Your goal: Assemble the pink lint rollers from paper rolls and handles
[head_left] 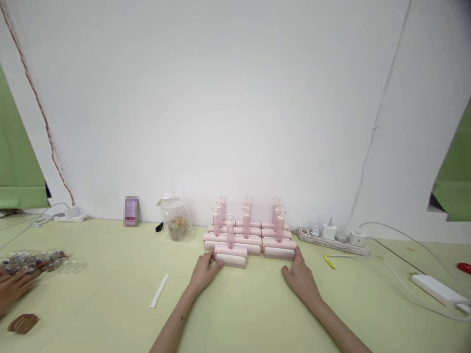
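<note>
Several pink lint rollers stand in rows by the wall, each with a wide body below and an upright, see-through handle ending in a heart-shaped loop. One lint roller [230, 256] sits in front of the rest, left of the middle. My left hand [203, 272] is at its left end, thumb at the front corner and fingers curled beside the end. At the right, my right hand [302, 280] lies low over the table. Its index finger touches the right end of the front-right lint roller [279, 249], while the thumb is held apart.
A clear plastic bag [177, 220] with something brown inside stands left of the rollers, near a purple box [131, 212]. A white strip [159, 291] lies on the green table. Power strip [333, 241], cables and adapter [437, 289] are right. Another person's hand [14, 289] touches shiny pieces at left.
</note>
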`<move>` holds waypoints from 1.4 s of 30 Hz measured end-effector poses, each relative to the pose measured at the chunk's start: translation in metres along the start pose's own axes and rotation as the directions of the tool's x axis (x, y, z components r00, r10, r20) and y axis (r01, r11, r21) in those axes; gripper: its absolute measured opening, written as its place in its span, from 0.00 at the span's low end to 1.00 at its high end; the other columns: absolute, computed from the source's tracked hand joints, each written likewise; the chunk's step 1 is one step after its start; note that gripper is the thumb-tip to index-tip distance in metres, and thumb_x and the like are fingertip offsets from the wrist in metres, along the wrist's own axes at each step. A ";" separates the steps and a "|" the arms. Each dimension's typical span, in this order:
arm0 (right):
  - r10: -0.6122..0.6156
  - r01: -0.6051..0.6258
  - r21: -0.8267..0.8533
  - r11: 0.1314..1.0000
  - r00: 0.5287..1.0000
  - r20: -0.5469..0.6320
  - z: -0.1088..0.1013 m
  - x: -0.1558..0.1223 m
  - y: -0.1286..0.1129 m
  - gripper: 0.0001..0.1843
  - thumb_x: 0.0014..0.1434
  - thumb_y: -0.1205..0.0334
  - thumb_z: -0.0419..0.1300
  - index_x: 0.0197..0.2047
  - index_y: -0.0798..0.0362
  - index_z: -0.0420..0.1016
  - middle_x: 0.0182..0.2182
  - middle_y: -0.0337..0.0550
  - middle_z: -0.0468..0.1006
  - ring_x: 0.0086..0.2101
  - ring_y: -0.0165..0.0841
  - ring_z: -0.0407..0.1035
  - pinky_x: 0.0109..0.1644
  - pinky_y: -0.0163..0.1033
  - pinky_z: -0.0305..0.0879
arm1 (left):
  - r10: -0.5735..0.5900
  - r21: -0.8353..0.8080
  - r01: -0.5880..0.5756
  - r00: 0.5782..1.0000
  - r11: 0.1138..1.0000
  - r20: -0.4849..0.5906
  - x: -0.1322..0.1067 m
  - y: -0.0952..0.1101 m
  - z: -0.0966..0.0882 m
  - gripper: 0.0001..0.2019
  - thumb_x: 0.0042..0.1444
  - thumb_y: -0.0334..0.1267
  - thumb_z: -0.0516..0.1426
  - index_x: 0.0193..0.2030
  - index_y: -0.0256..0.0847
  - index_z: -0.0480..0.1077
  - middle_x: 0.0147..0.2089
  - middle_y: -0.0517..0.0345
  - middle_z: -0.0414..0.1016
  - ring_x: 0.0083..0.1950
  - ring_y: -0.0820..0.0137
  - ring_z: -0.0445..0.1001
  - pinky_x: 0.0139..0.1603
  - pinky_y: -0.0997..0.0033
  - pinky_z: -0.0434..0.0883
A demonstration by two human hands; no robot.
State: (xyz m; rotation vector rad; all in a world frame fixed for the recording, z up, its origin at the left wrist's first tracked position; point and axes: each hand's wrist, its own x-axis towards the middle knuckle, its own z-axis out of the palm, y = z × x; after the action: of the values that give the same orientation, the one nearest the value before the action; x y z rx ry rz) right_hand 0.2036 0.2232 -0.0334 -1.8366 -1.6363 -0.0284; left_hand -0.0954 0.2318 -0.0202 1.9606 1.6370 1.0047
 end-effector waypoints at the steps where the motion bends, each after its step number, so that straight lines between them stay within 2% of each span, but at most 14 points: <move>1: -0.006 0.006 -0.007 1.000 1.000 -0.005 0.001 0.000 0.000 0.36 0.50 0.62 0.44 0.60 0.68 0.37 0.52 0.63 0.61 0.47 0.46 0.63 0.46 0.45 0.59 | -0.003 0.001 0.003 1.000 1.000 0.005 0.000 0.001 0.000 0.24 0.48 0.50 0.51 0.49 0.38 0.64 0.41 0.54 0.69 0.42 0.63 0.64 0.43 0.68 0.62; 7: -0.060 0.059 -0.022 0.998 0.996 -0.070 0.002 -0.001 0.002 0.35 0.52 0.62 0.44 0.60 0.68 0.35 0.52 0.66 0.59 0.48 0.48 0.62 0.43 0.46 0.61 | 0.008 0.004 -0.008 1.000 1.000 0.016 -0.004 0.008 -0.005 0.27 0.49 0.50 0.50 0.55 0.42 0.57 0.39 0.57 0.70 0.41 0.65 0.64 0.43 0.69 0.62; 11: -0.159 0.154 -0.040 0.987 0.975 -0.156 -0.008 -0.003 -0.004 0.34 0.54 0.62 0.44 0.60 0.68 0.34 0.57 0.70 0.46 0.55 0.51 0.48 0.49 0.52 0.55 | 0.035 0.015 -0.035 0.999 0.999 0.015 -0.006 0.010 -0.005 0.27 0.48 0.49 0.52 0.54 0.44 0.58 0.39 0.57 0.69 0.42 0.65 0.64 0.43 0.70 0.62; 14: -0.410 0.407 -0.048 0.912 0.909 -0.073 -0.017 -0.005 -0.026 0.27 0.54 0.63 0.45 0.57 0.55 0.48 0.56 0.54 0.54 0.56 0.43 0.49 0.54 0.49 0.48 | 0.057 0.051 -0.058 0.998 0.997 0.009 -0.006 0.011 -0.003 0.26 0.48 0.49 0.52 0.54 0.44 0.59 0.39 0.57 0.68 0.42 0.64 0.64 0.44 0.68 0.62; 17: -0.573 0.575 -0.012 0.818 0.817 0.061 -0.014 -0.003 -0.061 0.21 0.54 0.62 0.48 0.52 0.49 0.58 0.50 0.46 0.65 0.51 0.38 0.57 0.52 0.43 0.53 | 0.075 0.113 -0.074 0.997 0.991 0.000 -0.007 0.012 -0.001 0.25 0.50 0.49 0.51 0.54 0.45 0.59 0.38 0.56 0.67 0.42 0.63 0.63 0.45 0.67 0.61; 20: -0.544 0.548 -0.013 0.836 0.833 0.100 -0.002 0.003 -0.089 0.18 0.53 0.62 0.50 0.49 0.51 0.62 0.43 0.49 0.68 0.43 0.40 0.64 0.44 0.43 0.59 | 0.075 0.175 -0.072 0.997 0.982 -0.010 -0.006 0.012 0.001 0.23 0.52 0.48 0.48 0.55 0.44 0.58 0.38 0.55 0.66 0.42 0.63 0.63 0.45 0.65 0.61; 23: -0.498 0.503 -0.021 0.864 0.859 0.118 0.011 0.002 -0.098 0.17 0.54 0.62 0.49 0.49 0.50 0.62 0.42 0.47 0.68 0.38 0.38 0.67 0.40 0.40 0.61 | 0.072 0.215 -0.066 0.997 0.974 -0.019 -0.005 0.010 0.003 0.23 0.54 0.47 0.46 0.55 0.44 0.57 0.38 0.54 0.65 0.42 0.63 0.63 0.46 0.65 0.61; 25: -0.450 0.455 -0.037 0.890 0.887 0.099 0.016 -0.006 -0.095 0.22 0.55 0.61 0.49 0.54 0.51 0.55 0.48 0.49 0.63 0.44 0.39 0.64 0.40 0.39 0.62 | 0.077 0.230 -0.069 0.997 0.971 -0.026 -0.004 0.008 0.005 0.23 0.54 0.47 0.46 0.56 0.43 0.56 0.39 0.54 0.65 0.43 0.62 0.63 0.47 0.65 0.60; 29: -0.312 0.312 -0.099 0.945 0.950 0.018 0.020 -0.029 -0.085 0.32 0.54 0.59 0.49 0.59 0.64 0.43 0.55 0.62 0.52 0.53 0.45 0.54 0.45 0.43 0.60 | 0.090 0.251 -0.078 0.995 0.965 -0.039 -0.006 0.008 0.005 0.29 0.49 0.48 0.51 0.56 0.37 0.52 0.41 0.52 0.65 0.45 0.61 0.63 0.48 0.64 0.60; 31: -0.268 0.267 -0.129 0.955 0.963 0.011 0.019 -0.036 -0.084 0.26 0.55 0.61 0.47 0.54 0.65 0.52 0.51 0.62 0.59 0.49 0.45 0.59 0.43 0.44 0.60 | 0.103 0.264 -0.088 0.994 0.961 -0.043 -0.008 0.009 0.004 0.28 0.48 0.47 0.52 0.54 0.35 0.53 0.40 0.52 0.66 0.44 0.62 0.64 0.46 0.65 0.61; 33: -0.251 0.253 -0.150 0.956 0.967 0.033 0.016 -0.040 -0.086 0.16 0.55 0.64 0.46 0.45 0.60 0.64 0.41 0.55 0.69 0.41 0.43 0.65 0.40 0.43 0.61 | 0.117 0.284 -0.099 0.992 0.954 -0.049 -0.009 0.013 0.002 0.23 0.49 0.44 0.51 0.50 0.34 0.55 0.39 0.52 0.66 0.43 0.63 0.65 0.44 0.68 0.62; 36: -0.254 0.263 -0.154 0.952 0.964 0.078 0.012 -0.044 -0.087 0.12 0.55 0.67 0.45 0.35 0.55 0.69 0.34 0.48 0.72 0.37 0.39 0.66 0.38 0.40 0.60 | 0.125 0.341 -0.097 0.990 0.935 -0.063 -0.014 0.023 -0.002 0.14 0.51 0.40 0.48 0.44 0.35 0.59 0.38 0.52 0.67 0.42 0.63 0.66 0.43 0.67 0.63; 38: -0.262 0.275 -0.140 0.951 0.960 0.102 0.010 -0.049 -0.087 0.13 0.55 0.68 0.45 0.37 0.55 0.69 0.36 0.47 0.73 0.39 0.37 0.66 0.41 0.38 0.60 | 0.121 0.389 -0.084 0.990 0.917 -0.072 -0.021 0.029 -0.003 0.12 0.52 0.37 0.47 0.43 0.36 0.61 0.38 0.51 0.67 0.42 0.62 0.66 0.43 0.65 0.62; 42: -0.274 0.290 -0.109 0.951 0.951 0.141 0.009 -0.057 -0.083 0.16 0.57 0.68 0.45 0.46 0.57 0.67 0.47 0.50 0.70 0.49 0.37 0.61 0.50 0.39 0.54 | 0.098 0.454 -0.048 0.991 0.890 -0.087 -0.044 0.036 -0.001 0.17 0.52 0.33 0.46 0.50 0.37 0.59 0.39 0.51 0.69 0.44 0.61 0.66 0.45 0.63 0.61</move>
State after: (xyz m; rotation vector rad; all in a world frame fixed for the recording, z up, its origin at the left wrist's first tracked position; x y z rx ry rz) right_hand 0.1143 0.1770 -0.0268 -1.7095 -2.0180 -0.1506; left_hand -0.0745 0.1806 -0.0064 2.3110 2.0153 0.8186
